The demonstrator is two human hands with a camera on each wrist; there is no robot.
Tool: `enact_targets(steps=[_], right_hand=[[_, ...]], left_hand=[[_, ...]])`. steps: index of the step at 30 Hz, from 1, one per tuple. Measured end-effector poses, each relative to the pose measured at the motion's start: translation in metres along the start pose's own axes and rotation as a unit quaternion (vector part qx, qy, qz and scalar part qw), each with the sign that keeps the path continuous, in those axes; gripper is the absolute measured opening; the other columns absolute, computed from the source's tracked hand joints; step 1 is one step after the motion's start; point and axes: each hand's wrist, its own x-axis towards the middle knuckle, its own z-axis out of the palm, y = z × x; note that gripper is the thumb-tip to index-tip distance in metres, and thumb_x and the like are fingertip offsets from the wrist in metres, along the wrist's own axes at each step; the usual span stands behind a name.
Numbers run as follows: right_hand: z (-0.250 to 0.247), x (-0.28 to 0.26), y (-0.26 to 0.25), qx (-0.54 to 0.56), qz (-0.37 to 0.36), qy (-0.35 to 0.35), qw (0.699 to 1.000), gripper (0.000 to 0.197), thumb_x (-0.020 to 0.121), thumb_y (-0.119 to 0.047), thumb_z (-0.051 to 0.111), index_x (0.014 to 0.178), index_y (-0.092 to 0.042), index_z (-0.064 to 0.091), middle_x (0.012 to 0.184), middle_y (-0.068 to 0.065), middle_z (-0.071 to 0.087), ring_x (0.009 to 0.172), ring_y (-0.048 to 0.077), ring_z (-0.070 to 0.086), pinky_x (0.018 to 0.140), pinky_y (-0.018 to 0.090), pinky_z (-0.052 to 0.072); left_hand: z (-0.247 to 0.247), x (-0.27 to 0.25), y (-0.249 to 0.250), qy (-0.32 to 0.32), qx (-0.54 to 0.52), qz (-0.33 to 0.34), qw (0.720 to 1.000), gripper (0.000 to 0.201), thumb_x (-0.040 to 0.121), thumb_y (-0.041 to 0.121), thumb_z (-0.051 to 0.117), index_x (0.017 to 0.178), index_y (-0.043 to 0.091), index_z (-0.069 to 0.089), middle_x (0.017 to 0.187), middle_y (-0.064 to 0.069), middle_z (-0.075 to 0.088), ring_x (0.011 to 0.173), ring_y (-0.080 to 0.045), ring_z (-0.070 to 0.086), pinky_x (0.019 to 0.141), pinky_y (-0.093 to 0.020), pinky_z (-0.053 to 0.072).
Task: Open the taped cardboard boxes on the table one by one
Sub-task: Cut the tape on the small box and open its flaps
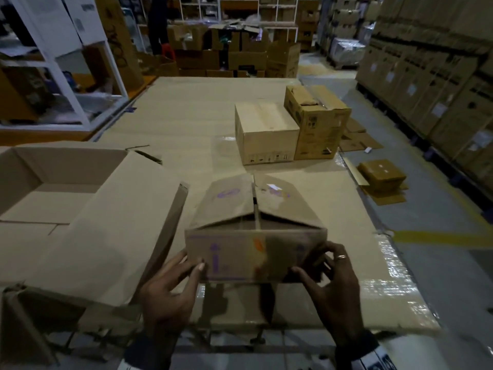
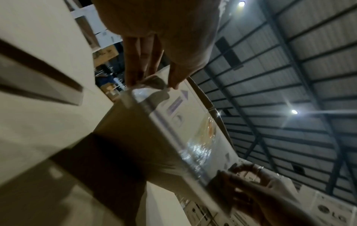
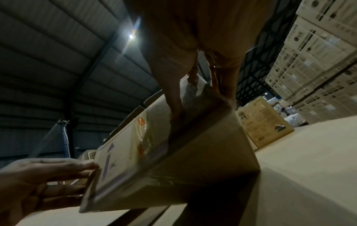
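A small brown cardboard box (image 1: 256, 257) with purple print and shiny clear tape on its near face hangs tilted just above the table (image 1: 186, 124). Its two top flaps stand partly raised, with a gap along the middle seam. My left hand (image 1: 186, 265) grips the box's lower left corner, thumb on the near face. My right hand (image 1: 328, 276), with a ring on it, grips the lower right corner. The left wrist view shows my left fingers (image 2: 135, 64) on the box (image 2: 173, 122) edge. In the right wrist view my right hand (image 3: 173, 85) clasps the box (image 3: 173, 160).
A large open box (image 1: 53, 196) lies at the left with its flap spread toward me. Farther back stand a pale closed box (image 1: 264, 134) and a brown box with a torn top (image 1: 317, 118). A small box (image 1: 381, 173) lies on the floor at right, near stacked cartons (image 1: 440, 76).
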Motion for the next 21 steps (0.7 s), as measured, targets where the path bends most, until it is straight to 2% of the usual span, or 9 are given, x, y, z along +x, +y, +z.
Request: enact_targets(steps=[2, 4, 7, 9, 12, 14, 16, 19, 21], right_hand=[[0.006, -0.008, 0.017, -0.04, 0.014, -0.006, 0.999, 0.053, 0.071, -0.017, 0.092, 0.1, -0.035, 0.05, 0.095, -0.007, 0.057, 0.081, 0.018, 0.063, 0.07, 0.046, 0.058], [0.011, -0.014, 0.031, -0.062, 0.034, -0.004, 0.997, 0.054, 0.07, -0.014, 0.091, 0.096, -0.037, 0.05, 0.097, -0.012, 0.056, 0.086, 0.016, 0.063, 0.073, 0.048, 0.058], [0.013, -0.018, 0.048, -0.089, 0.05, -0.012, 0.995, 0.046, 0.073, -0.016, 0.088, 0.09, -0.037, 0.051, 0.096, -0.014, 0.055, 0.087, 0.017, 0.062, 0.072, 0.05, 0.058], [0.013, -0.02, 0.052, -0.107, 0.062, -0.025, 0.992, 0.037, 0.076, -0.025, 0.086, 0.093, -0.035, 0.054, 0.1, -0.014, 0.056, 0.089, 0.017, 0.063, 0.075, 0.05, 0.058], [0.009, -0.022, 0.039, -0.166, 0.066, -0.029, 0.983, 0.036, 0.076, -0.026, 0.087, 0.103, -0.024, 0.063, 0.111, -0.007, 0.055, 0.096, 0.02, 0.063, 0.077, 0.042, 0.058], [0.007, -0.02, 0.021, -0.198, 0.047, -0.007, 0.979, 0.029, 0.077, -0.024, 0.086, 0.098, -0.019, 0.066, 0.108, -0.005, 0.054, 0.093, 0.021, 0.061, 0.073, 0.039, 0.056], [0.009, -0.017, 0.005, -0.177, 0.014, 0.006, 0.984, 0.02, 0.08, -0.021, 0.085, 0.089, -0.022, 0.067, 0.097, -0.007, 0.058, 0.086, 0.018, 0.061, 0.069, 0.04, 0.055], [0.024, -0.017, -0.009, -0.115, -0.022, -0.048, 0.992, 0.014, 0.083, -0.019, 0.083, 0.085, -0.026, 0.071, 0.085, -0.013, 0.068, 0.079, 0.009, 0.066, 0.068, 0.037, 0.056], [0.037, -0.021, -0.011, -0.119, -0.031, -0.09, 0.988, 0.005, 0.086, -0.03, 0.078, 0.088, -0.027, 0.075, 0.087, -0.016, 0.073, 0.082, 0.004, 0.069, 0.071, 0.033, 0.057]], left_hand=[[0.005, -0.006, -0.01, -0.019, 0.016, -0.04, 0.999, 0.011, 0.077, 0.024, 0.086, 0.087, 0.026, 0.083, 0.106, 0.033, 0.069, 0.092, -0.002, 0.074, 0.077, -0.033, 0.06], [0.009, -0.01, -0.018, -0.038, 0.009, -0.071, 0.997, 0.004, 0.076, 0.033, 0.085, 0.078, 0.032, 0.081, 0.088, 0.042, 0.067, 0.081, 0.006, 0.072, 0.071, -0.029, 0.059], [0.015, -0.013, -0.033, -0.104, 0.072, -0.11, 0.986, 0.016, 0.074, 0.051, 0.076, 0.075, 0.035, 0.077, 0.073, 0.03, 0.07, 0.069, 0.01, 0.068, 0.065, -0.027, 0.057], [0.015, -0.015, -0.041, -0.161, 0.122, -0.131, 0.971, 0.01, 0.075, 0.044, 0.083, 0.071, 0.04, 0.075, 0.068, 0.029, 0.069, 0.068, 0.011, 0.066, 0.067, -0.026, 0.058], [0.011, -0.01, -0.04, -0.132, 0.138, -0.159, 0.969, 0.019, 0.073, 0.027, 0.086, 0.077, 0.042, 0.076, 0.083, 0.026, 0.075, 0.08, -0.002, 0.073, 0.072, -0.03, 0.06], [0.006, -0.002, -0.026, -0.079, 0.134, -0.121, 0.98, 0.011, 0.078, 0.026, 0.079, 0.083, 0.035, 0.079, 0.096, 0.018, 0.077, 0.094, -0.01, 0.073, 0.08, -0.034, 0.059], [0.005, 0.012, -0.011, -0.065, 0.114, -0.042, 0.99, 0.016, 0.079, 0.029, 0.07, 0.091, 0.027, 0.08, 0.102, 0.015, 0.077, 0.106, -0.006, 0.07, 0.089, -0.031, 0.056], [0.015, 0.036, 0.005, -0.119, 0.064, 0.016, 0.991, 0.017, 0.079, 0.029, 0.068, 0.09, 0.024, 0.08, 0.099, 0.017, 0.077, 0.109, -0.004, 0.069, 0.092, -0.029, 0.055], [0.027, 0.056, 0.008, -0.194, 0.071, 0.022, 0.978, 0.02, 0.077, 0.036, 0.067, 0.086, 0.025, 0.081, 0.095, 0.017, 0.077, 0.111, -0.008, 0.069, 0.094, -0.034, 0.055]])
